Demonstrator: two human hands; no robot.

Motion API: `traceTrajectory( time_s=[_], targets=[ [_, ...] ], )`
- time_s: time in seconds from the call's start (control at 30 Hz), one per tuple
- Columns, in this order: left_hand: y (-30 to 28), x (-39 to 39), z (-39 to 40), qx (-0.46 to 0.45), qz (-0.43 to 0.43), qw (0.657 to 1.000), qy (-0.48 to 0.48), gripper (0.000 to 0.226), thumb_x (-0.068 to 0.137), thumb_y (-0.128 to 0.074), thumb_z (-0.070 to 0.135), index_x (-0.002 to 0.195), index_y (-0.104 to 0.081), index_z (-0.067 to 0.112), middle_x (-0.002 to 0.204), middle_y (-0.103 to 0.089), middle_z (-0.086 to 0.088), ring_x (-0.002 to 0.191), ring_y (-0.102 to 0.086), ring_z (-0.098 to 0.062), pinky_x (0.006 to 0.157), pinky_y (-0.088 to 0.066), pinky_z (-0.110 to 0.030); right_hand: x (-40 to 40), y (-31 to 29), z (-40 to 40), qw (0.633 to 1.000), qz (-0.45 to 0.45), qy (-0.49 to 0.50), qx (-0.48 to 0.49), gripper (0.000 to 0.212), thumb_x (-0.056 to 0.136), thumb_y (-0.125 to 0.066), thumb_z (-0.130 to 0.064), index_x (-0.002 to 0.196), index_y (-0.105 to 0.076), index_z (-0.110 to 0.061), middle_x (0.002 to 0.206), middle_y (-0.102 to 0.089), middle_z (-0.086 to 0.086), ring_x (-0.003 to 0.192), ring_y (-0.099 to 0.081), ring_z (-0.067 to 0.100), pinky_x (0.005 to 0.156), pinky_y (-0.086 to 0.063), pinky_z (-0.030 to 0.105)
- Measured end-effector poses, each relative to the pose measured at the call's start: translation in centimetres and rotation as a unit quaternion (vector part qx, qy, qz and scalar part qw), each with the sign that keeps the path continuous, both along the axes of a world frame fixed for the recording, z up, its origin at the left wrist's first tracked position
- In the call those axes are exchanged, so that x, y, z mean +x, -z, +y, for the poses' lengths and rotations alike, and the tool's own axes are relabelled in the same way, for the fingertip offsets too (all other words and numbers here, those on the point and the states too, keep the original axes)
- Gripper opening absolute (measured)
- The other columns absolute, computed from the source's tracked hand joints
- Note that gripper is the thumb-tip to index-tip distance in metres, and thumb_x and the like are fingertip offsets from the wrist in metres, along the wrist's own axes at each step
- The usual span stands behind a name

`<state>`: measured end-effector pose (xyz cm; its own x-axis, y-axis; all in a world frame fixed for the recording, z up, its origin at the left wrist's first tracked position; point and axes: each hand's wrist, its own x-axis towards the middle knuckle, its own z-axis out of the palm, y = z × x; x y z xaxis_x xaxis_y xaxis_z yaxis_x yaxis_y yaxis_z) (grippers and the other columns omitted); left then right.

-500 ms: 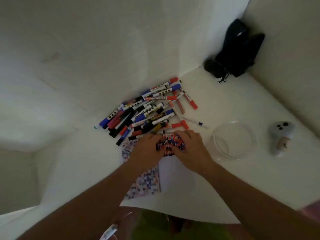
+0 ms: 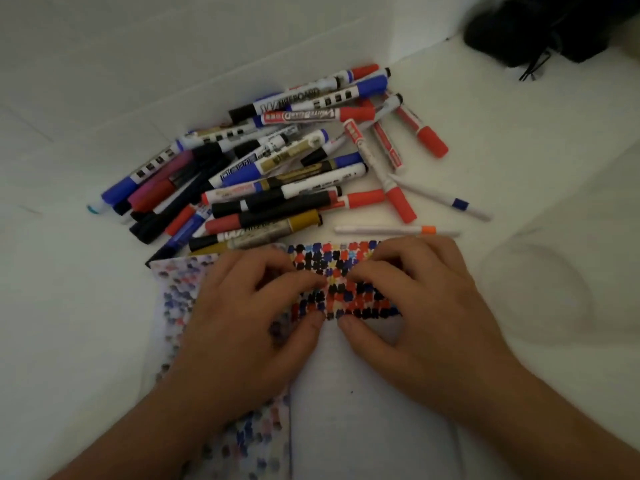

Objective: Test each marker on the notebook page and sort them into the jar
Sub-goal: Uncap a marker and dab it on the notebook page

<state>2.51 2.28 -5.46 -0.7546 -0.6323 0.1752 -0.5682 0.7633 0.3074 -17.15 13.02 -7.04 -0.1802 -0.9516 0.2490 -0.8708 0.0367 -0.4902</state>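
Fingers of my left hand (image 2: 242,317) and right hand (image 2: 412,306) curled down together on the notebook page (image 2: 346,289), pinching or flattening it — no marker held — with the markers (image 2: 277,168) just beyond my fingertips and the jar (image 2: 540,289) right of my right hand, so next I judged one hand must pick a marker.

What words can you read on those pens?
"WHITEBOARD": black-capped marker at the back of the pile, first letters unclear.
"WHITEBOARD": red-capped marker just below it, printed upside down to the camera.
All other print on the pile is too blurred or small to read.
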Motion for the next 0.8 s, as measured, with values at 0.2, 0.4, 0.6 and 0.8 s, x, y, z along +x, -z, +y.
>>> traceTrajectory(
  time_s=[0.2, 0.4, 0.6, 0.8],
  targets=[
    [1.1, 0.8, 0.0, 0.004, 0.073, 0.997, -0.017, 0.025, 0.088, -0.061, 0.044, 0.110, -0.072, 0.039, 0.115, -0.054, 0.022, 0.113, -0.048, -0.001, 0.098, -0.032, -0.014, -0.2, 0.8, 0.2, 0.998, 0.053, -0.010, -0.017, 0.049, 0.083, -0.056, -0.062, 0.122, -0.064, -0.035, 0.117, -0.054, -0.011, 0.110, -0.045, 0.018, 0.086, -0.049, 0.043],
    [1.5, 1.2, -0.8, -0.050, 0.183, 0.961, -0.199, 0.030, 0.087, -0.070, 0.023, 0.113, -0.066, 0.036, 0.121, -0.053, 0.007, 0.113, -0.047, -0.016, 0.096, -0.041, -0.034, 0.3, 0.3, 0.5, 0.997, 0.074, -0.005, 0.019, 0.049, 0.086, -0.041, -0.068, 0.122, -0.062, -0.042, 0.117, -0.047, -0.020, 0.111, -0.038, 0.010, 0.094, -0.046, 0.038],
    [0.6, 0.6, -1.5, -0.055, 0.097, 0.957, -0.269, 0.033, 0.098, -0.053, 0.043, 0.130, -0.059, 0.039, 0.131, -0.060, 0.005, 0.121, -0.047, -0.025, 0.100, -0.042, -0.044, 0.2, -0.2, 0.7, 0.999, 0.049, -0.006, 0.015, 0.041, 0.092, -0.048, -0.065, 0.122, -0.065, -0.043, 0.120, -0.049, -0.021, 0.115, -0.039, 0.008, 0.099, -0.043, 0.034],
    [-1.0, 0.6, -3.3, -0.222, -0.059, 0.955, -0.188, 0.031, 0.098, -0.051, 0.056, 0.115, -0.069, 0.038, 0.115, -0.066, 0.010, 0.116, -0.053, -0.022, 0.098, -0.039, -0.042, 0.2, -0.2, 0.7, 1.000, 0.030, -0.004, 0.005, 0.032, 0.093, -0.054, -0.061, 0.116, -0.066, -0.042, 0.114, -0.050, -0.015, 0.113, -0.040, 0.012, 0.098, -0.042, 0.036]
  ],
)
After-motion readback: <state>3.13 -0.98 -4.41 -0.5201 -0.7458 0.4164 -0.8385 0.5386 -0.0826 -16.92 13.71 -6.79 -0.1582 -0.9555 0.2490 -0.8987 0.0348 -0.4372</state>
